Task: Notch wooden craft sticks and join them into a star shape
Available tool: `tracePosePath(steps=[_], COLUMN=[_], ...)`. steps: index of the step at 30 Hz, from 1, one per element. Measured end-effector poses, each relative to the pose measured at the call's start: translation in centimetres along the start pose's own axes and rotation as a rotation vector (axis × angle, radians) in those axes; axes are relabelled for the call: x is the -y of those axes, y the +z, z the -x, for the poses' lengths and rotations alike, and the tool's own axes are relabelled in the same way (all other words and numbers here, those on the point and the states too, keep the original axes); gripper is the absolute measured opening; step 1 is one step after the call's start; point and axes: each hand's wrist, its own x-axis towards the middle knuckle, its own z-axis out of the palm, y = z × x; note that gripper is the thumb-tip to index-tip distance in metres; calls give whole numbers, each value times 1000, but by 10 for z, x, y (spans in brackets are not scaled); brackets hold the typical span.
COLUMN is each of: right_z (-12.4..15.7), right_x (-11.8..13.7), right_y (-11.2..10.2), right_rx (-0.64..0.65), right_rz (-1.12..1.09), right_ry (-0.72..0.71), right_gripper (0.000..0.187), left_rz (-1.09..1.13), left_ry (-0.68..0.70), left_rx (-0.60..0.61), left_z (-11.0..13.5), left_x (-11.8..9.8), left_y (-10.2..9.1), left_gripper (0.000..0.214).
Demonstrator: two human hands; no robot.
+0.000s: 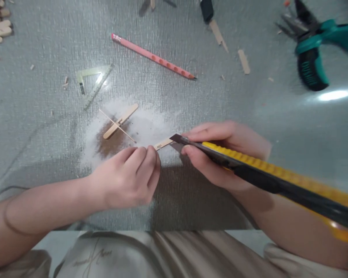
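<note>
The yellow-and-black utility knife [266,179] was nearest the camera, apparently pinched near its front by the right hand [232,133]. Its blade [176,138] overlapped the right end of a narrow wooden stick [164,143]; whether they touched could not be told. The left hand [130,175], fingers curled tight, held that stick at its left end over the table [168,27]. Left of the stick, a thin sliver [127,135] crossed a craft stick [130,112]. The step seemed to be cutting or shaving; a next stroke would call for a steady left grip and light, controlled pressure.
</note>
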Motion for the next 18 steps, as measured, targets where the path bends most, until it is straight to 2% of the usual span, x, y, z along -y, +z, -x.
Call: tracePosePath(steps=[2,7,12,18], right_z=[0,-2,-1,0], right_x=[-2,-6,-7,-7], right_y=[-2,-2,4,9], right_rx=[14,53,124,144], right_rz=[53,102,106,37], right_ry=[-70,-214,-103,-113], right_gripper=[27,26,21,22], left_rz=[44,64,91,112], left_ry=[-40,-98,-94,-139], left_rx=[-25,-20,-19,-71], left_z=[0,-1,0,0], left_x=[5,13,15,12], left_y=[1,1,3,8], left_gripper=[11,12,12,8])
